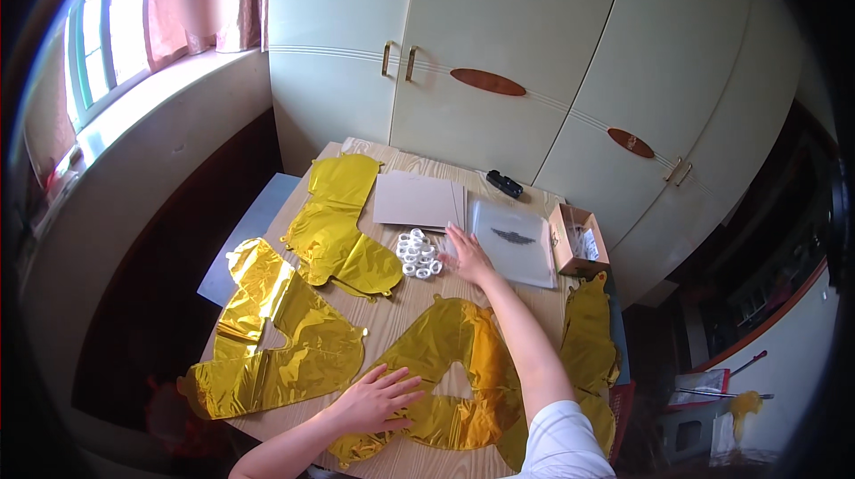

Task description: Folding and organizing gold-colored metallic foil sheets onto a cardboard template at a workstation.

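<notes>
filling the upper frame: pale cream wardrobe (499, 25). below, light wood-grain table (385, 323). lower centre, flat shiny gold foil piece with a cut-out (485, 372); more gold foil pieces (303, 350) at left and right. mid frame, clear plastic sleeve (512, 256), grey-beige cardboard sheets (419, 198). left hand (378, 401), lower centre, fingers spread, looks laid on the foil piece. right hand (469, 258), mid frame, fingers extended and apart, nothing visibly pinched, just beside a heap of small white plastic rings (417, 252); contact, can't tell. risks: a careless right-hand sweep could scatter the loose rings; right forearm (525, 336) dragging across could crease thin foil.
</notes>
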`<action>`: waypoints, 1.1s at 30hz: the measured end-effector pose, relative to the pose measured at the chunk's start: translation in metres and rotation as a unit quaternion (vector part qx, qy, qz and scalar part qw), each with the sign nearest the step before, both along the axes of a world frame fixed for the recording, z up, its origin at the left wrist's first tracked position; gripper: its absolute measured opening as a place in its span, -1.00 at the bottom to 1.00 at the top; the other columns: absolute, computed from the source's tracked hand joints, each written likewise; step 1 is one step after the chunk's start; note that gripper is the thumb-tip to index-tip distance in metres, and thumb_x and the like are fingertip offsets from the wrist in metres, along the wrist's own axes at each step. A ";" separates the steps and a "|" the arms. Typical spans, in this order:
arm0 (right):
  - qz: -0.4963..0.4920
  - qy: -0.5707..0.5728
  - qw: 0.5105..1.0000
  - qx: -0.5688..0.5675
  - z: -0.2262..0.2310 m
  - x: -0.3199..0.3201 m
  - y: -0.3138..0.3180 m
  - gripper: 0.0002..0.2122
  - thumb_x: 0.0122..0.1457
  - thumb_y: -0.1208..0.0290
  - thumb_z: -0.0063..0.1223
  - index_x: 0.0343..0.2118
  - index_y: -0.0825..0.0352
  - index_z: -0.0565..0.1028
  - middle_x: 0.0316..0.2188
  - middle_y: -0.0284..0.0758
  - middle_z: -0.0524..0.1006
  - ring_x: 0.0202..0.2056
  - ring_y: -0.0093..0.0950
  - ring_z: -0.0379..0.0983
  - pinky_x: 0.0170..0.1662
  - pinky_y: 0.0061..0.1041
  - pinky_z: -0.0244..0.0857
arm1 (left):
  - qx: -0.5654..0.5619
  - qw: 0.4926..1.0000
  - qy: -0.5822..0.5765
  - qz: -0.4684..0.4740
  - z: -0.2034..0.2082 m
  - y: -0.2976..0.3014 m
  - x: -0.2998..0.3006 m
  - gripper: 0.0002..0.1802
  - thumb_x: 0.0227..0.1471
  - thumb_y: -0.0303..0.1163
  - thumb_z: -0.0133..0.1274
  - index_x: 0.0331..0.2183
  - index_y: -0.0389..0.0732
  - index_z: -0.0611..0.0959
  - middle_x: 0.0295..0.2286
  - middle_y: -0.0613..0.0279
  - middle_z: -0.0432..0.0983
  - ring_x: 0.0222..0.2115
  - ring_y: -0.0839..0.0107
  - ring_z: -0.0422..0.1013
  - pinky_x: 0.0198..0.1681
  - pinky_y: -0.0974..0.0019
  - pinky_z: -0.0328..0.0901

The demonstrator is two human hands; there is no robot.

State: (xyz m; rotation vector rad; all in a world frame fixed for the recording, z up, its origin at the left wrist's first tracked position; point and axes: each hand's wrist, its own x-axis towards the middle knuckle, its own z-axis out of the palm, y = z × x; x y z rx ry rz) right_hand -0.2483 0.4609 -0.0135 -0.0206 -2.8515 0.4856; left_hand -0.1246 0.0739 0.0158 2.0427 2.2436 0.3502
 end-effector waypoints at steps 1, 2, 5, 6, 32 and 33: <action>-0.008 0.019 0.998 -0.052 -0.002 -0.009 -0.001 -0.31 0.22 -0.09 -0.15 0.28 0.28 0.11 0.33 -0.20 0.04 0.33 -0.26 -0.05 0.35 -0.17 -0.20 | 0.001 1.000 0.000 0.000 0.000 0.000 0.000 -0.33 0.14 0.15 -0.11 0.18 0.01 0.34 0.21 0.26 0.16 0.25 0.23 0.05 0.30 0.00 -0.09; -0.019 0.039 0.994 -0.101 -0.005 -0.015 0.005 -0.37 0.26 -0.03 -0.17 0.27 0.30 0.13 0.32 -0.20 0.05 0.33 -0.26 -0.05 0.35 -0.19 -0.18 | 0.002 1.000 -0.001 -0.002 -0.001 0.002 -0.001 -0.33 0.14 0.15 -0.11 0.18 0.01 0.34 0.21 0.25 0.17 0.25 0.23 0.05 0.30 0.00 -0.09; -0.040 0.057 0.995 -0.066 -0.006 -0.036 0.017 -0.52 0.28 0.22 -0.23 0.22 0.29 0.22 0.27 -0.18 0.18 0.30 -0.19 0.03 0.33 -0.20 -0.13 | 0.003 1.000 0.003 -0.006 0.000 0.002 -0.001 -0.33 0.14 0.15 -0.11 0.18 0.01 0.35 0.21 0.25 0.17 0.25 0.23 0.05 0.30 0.01 -0.08; -0.049 0.043 0.996 -0.069 -0.006 -0.041 0.019 -0.56 0.28 0.25 -0.23 0.19 0.28 0.26 0.23 -0.17 0.23 0.28 -0.19 0.06 0.32 -0.21 -0.11 | 0.004 1.000 0.004 -0.006 0.001 0.002 0.000 -0.33 0.14 0.15 -0.11 0.18 0.01 0.35 0.21 0.25 0.17 0.25 0.23 0.06 0.30 0.01 -0.08; -0.060 0.035 0.997 -0.029 0.029 -0.036 0.019 -0.77 0.17 0.44 -0.18 -0.28 0.21 0.58 -0.19 -0.28 0.56 0.00 -0.23 0.39 0.08 -0.28 0.25 | 0.002 1.000 -0.003 0.000 -0.003 0.001 0.000 -0.33 0.14 0.14 -0.10 0.18 0.01 0.35 0.21 0.24 0.17 0.25 0.21 0.05 0.30 -0.02 -0.10; -0.085 0.050 0.995 0.005 0.021 -0.035 0.025 -0.77 0.15 0.44 -0.17 -0.33 0.17 0.60 -0.24 -0.29 0.57 -0.09 -0.23 0.41 0.00 -0.27 0.30 | 0.007 1.000 -0.005 0.000 -0.003 0.001 0.000 -0.33 0.13 0.14 -0.09 0.17 0.01 0.36 0.20 0.24 0.18 0.25 0.21 0.06 0.29 -0.02 -0.09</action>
